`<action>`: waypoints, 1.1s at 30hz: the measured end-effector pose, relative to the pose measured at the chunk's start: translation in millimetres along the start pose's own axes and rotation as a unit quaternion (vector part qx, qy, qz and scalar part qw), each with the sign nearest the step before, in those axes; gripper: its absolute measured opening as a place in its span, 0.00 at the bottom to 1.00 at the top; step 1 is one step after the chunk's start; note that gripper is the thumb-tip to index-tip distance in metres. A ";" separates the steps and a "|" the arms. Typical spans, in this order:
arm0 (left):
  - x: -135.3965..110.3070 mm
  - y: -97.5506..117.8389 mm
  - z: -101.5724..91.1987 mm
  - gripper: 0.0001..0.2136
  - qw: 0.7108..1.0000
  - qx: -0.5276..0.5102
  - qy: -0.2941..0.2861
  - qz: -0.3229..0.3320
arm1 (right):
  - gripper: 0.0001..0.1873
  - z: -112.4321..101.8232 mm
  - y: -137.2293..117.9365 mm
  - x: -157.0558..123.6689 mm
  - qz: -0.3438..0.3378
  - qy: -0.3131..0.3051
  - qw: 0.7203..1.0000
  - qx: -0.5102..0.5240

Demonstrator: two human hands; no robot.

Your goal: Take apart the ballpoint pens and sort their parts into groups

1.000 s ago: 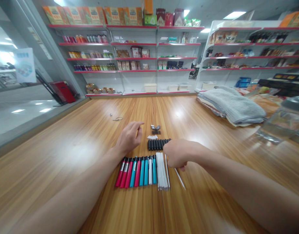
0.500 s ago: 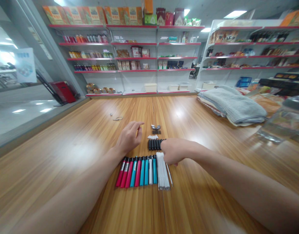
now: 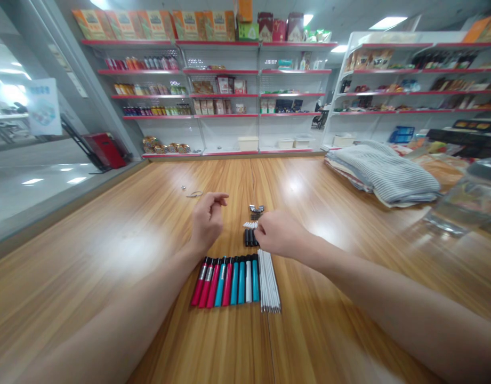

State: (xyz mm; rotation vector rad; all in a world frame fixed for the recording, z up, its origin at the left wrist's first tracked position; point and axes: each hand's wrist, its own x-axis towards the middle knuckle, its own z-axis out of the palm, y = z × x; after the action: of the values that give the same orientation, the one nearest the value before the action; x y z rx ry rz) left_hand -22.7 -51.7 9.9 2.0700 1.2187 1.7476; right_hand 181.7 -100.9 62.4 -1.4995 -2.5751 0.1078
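On the wooden table (image 3: 109, 256) lies a row of red, teal and white pen barrels (image 3: 227, 281) with a bundle of thin white refills (image 3: 268, 281) at its right. Beyond them are short black pen parts (image 3: 249, 237), small white tips (image 3: 250, 225) and a little heap of metal pieces (image 3: 255, 210). My left hand (image 3: 207, 221) hovers left of the tips, fingers curled, thumb and forefinger pinched. My right hand (image 3: 279, 232) is closed above the black parts and covers most of them. What either hand holds is hidden.
A folded striped cloth (image 3: 385, 173) lies at the right, with a clear plastic container (image 3: 465, 200) nearer me. Small metal bits (image 3: 194, 194) lie farther back on the left. Store shelves (image 3: 257, 96) with goods line the back wall.
My right hand moved up and left from the refills to the black parts. The loose refill it held now lies in the bundle. My left hand's fingers curled into a pinch.
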 end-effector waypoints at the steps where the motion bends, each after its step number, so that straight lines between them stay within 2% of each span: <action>1: 2.1 -1.8 2.2 0.13 0.997 -0.065 0.020 -0.038 | 0.12 3.5 -0.4 1.3 -0.013 0.064 0.998 -0.008; 2: 4.3 -3.6 4.6 0.12 0.989 -0.131 0.029 -0.069 | 0.13 7.3 -0.6 2.3 -0.039 0.110 0.993 -0.014; 4: 7.8 -6.1 9.1 0.12 0.966 -0.233 0.014 -0.111 | 0.16 15.2 -0.5 3.8 -0.118 0.161 0.980 -0.026; 6: 8.9 -5.3 12.4 0.11 0.947 -0.290 -0.024 -0.137 | 0.22 22.6 0.2 4.7 -0.189 0.170 0.966 -0.047; 8: 7.3 -0.4 14.6 0.12 0.928 -0.330 -0.051 -0.166 | 0.21 28.3 1.0 6.0 -0.232 0.173 0.955 -0.070; 11: 2.3 11.7 16.7 0.13 0.880 -0.405 -0.082 -0.235 | 0.14 33.1 2.0 8.8 -0.274 0.201 0.936 -0.086; 14: -1.2 20.8 17.0 0.14 0.823 -0.473 -0.102 -0.299 | 0.12 35.1 3.6 11.3 -0.308 0.245 0.917 -0.064; 18: -1.1 19.6 14.1 0.12 0.789 -0.507 -0.107 -0.331 | 0.12 36.5 10.7 14.0 -0.285 0.319 0.904 0.019; 21: -0.6 13.5 11.2 0.14 0.784 -0.508 -0.119 -0.336 | 0.11 37.1 21.2 17.9 -0.224 0.370 0.898 0.080; 24: -1.6 9.3 10.5 0.16 0.795 -0.490 -0.122 -0.337 | 0.10 37.7 32.8 23.0 -0.169 0.395 0.896 0.113; 28: -5.2 5.0 13.9 0.14 0.822 -0.430 -0.141 -0.347 | 0.12 39.9 43.6 28.2 -0.129 0.403 0.893 0.151; 33: -8.5 -0.9 17.1 0.15 0.852 -0.376 -0.160 -0.328 | 0.15 44.7 49.2 31.0 -0.085 0.389 0.895 0.202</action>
State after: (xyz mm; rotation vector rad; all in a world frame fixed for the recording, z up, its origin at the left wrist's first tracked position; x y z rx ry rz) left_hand -7.8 -50.7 -2.0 1.2080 0.7960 1.1954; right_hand 201.0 -48.8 14.5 -0.8998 -1.8648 0.0113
